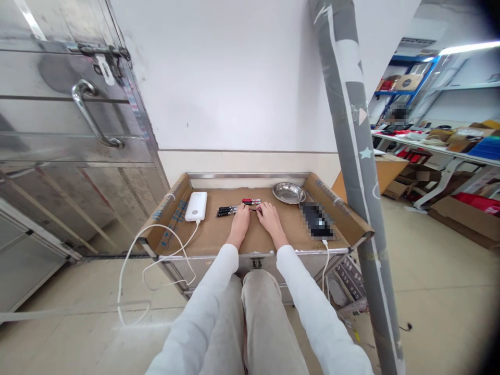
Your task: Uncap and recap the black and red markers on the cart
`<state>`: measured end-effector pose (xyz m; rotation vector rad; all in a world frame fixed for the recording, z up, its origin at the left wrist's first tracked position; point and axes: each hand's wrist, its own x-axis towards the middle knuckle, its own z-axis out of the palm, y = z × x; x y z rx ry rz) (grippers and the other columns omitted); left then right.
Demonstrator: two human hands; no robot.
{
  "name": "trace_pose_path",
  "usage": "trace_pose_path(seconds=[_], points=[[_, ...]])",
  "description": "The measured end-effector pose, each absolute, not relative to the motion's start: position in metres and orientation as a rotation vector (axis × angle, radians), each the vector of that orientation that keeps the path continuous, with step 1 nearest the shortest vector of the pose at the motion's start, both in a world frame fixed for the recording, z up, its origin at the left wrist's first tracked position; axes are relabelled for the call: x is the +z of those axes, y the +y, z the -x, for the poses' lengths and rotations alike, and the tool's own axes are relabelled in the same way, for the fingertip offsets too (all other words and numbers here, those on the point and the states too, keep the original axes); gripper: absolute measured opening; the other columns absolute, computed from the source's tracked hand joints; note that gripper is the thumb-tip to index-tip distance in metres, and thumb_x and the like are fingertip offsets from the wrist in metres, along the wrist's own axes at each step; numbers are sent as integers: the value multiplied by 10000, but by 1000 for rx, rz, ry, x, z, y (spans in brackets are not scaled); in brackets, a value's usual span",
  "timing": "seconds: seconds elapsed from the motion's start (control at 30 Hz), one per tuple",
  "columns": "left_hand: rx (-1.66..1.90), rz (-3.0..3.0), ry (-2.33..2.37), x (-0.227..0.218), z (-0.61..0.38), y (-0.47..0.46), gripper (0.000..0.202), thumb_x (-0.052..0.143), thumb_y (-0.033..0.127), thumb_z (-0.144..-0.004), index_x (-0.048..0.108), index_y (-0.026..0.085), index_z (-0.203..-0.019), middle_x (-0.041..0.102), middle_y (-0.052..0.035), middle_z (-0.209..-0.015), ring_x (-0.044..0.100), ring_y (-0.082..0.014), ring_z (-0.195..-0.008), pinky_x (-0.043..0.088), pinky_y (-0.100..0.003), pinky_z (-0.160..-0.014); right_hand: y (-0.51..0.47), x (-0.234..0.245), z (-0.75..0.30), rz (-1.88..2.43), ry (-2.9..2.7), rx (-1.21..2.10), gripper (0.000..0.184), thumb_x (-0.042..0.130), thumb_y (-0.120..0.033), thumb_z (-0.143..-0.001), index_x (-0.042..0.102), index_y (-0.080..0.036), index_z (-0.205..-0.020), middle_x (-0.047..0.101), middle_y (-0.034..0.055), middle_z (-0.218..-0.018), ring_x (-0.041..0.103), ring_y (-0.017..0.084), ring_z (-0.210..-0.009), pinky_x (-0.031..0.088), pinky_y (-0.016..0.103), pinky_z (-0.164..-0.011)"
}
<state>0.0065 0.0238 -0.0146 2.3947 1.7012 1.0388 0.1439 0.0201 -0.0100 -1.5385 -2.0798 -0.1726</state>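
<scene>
Perhaps three black pens point(226, 211) lie left of the worktop's point(211, 237) middle; a nudge from the left hand point(241, 221) could scatter them toward the red pens point(251, 201), seemingly two. Whether it or the right hand point(269, 216) has its grip clamped, I cannot tell. One power bank point(196, 206) is near the left edge, one bowl point(289, 193) back-right.

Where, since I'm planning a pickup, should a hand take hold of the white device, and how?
Probably across the middle of the white device, pinched by its two long sides and approached from above. It lies flat on the cardboard with its long sides free, and the white cable plugs into its near end, so that end is best avoided.
</scene>
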Motion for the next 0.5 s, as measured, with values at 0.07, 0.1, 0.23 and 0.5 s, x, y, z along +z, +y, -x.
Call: trace_pose_path(seconds=[0.07,0.1,0.23,0.5], points=[[1047,-2388,1689,-15,-6,24,211,387,95,-912,596,127,-928,587,-100,-994,562,-188,-975,449,-366,-916,20,-10,-144,1526,-2082,-159,183,408,-172,-911,588,-185,-940,622,89,-993,517,215,-940,351,318,-836],[1050,-2381,1686,-15,-6,24,211,386,95,-912,594,130,-927,585,-99,-993,563,-187,-970,451,-367,-910,20,-10,-144,1525,-2082,-156,185,407,-175,-912,590,-185,-938,623,89,-991,517,217,-939,351,319,-832],[1050,-2330,1736,-14,-7,22,207,380,106,-919,586,128,-933,580,-104,-994,562,-189,-955,460,-361,-880,19,-10,-144,1525,-2071,-156,182,412,-187,-916,593,-183,-937,627,85,-979,516,219,-931,346,318,-822],[971,-2302,1822,-7,-8,16,228,363,126,-934,583,107,-993,572,-126,-1038,559,-196,-983,457,-344,-884,18,-9,-144,1516,-2072,-139,174,420,-182,-921,593,-180,-935,630,77,-973,521,214,-930,345,311,-815]])
